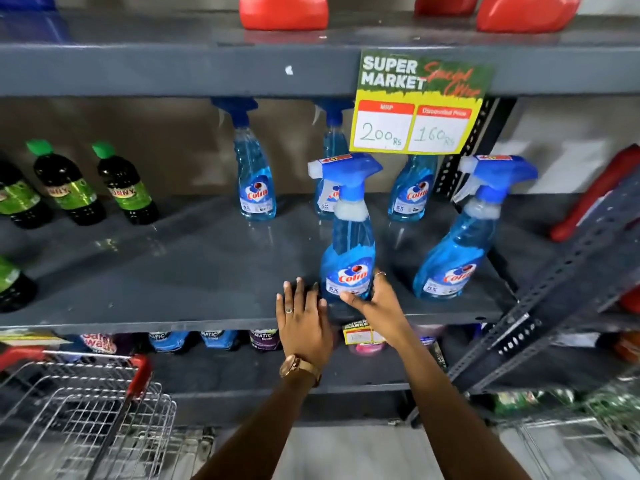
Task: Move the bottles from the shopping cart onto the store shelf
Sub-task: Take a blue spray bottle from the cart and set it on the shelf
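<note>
A blue Colin spray bottle (348,244) stands upright near the front edge of the grey middle shelf (173,271). My right hand (375,299) is wrapped around its base, thumb across the label. My left hand (303,317) lies flat and open on the shelf edge just left of that bottle, a watch on its wrist. A second front bottle (457,244) stands to the right. Three more spray bottles (254,181) line the back of the shelf. The wire shopping cart (86,410) with a red handle sits at lower left; I see no bottles in it.
Dark bottles with green caps (121,188) stand at the shelf's left. A yellow price sign (419,105) hangs from the upper shelf, which carries red containers (284,12). A slanted metal upright (540,299) crosses at right. Another wire basket (571,427) is at lower right.
</note>
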Motion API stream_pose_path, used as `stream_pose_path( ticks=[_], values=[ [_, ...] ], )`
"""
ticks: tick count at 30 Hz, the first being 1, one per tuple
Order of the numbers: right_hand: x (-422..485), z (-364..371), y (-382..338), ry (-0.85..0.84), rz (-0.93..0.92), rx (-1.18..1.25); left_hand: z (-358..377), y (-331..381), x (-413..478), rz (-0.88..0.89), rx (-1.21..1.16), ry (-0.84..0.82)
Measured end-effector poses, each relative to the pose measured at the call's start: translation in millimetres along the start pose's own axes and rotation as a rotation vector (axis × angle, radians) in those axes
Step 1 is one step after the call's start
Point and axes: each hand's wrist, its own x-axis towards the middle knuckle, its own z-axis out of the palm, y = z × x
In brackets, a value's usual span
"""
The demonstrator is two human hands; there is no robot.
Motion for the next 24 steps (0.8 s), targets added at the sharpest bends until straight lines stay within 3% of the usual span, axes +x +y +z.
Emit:
stream_pose_path(
  ticks=[2, 4, 7, 9, 12, 18, 20, 24],
  values=[
    [-6.7, 3.0, -4.1, 0.041, -0.032, 0.022, -2.8, -10.2, -6.5, 0.068, 0.053, -0.029],
    [-21.3, 12.7, -6.9, 0.188, -0.118, 0.075, -7.1, -21.9, -12.7, 0.132, 0.089, -0.053],
    [-50.2, 33.8, -10.1, 0.481, -0.367, -0.119, -17.3, -43.6, -23.2, 0.237, 0.092, -0.056],
    [-65.1, 56.3, -14.1, 0.469, -0.547, -0.232, -26.3, -63.6, -32.3, 0.251, 0.055, -0.050],
    [-72.5, 98.6, -25.1, 0.260, -0.662, -0.305, -45.4, -95.4, -40.8, 0.174, -0.042, -0.039],
    [-76.5, 207.2, -50.4, -0.198, -0.620, -0.341, -110.4, -195.7, -62.3, -0.158, -0.067, 0.142],
    [-82.5, 251.2, -57.4, -0.350, -0.638, -0.379, -133.4, -242.0, -78.6, -0.404, -0.117, 0.254],
    [-103.2, 331.3, -63.6, -0.704, -0.631, -0.463, -164.2, -324.1, -124.1, -1.081, -0.501, 0.664]
  ],
)
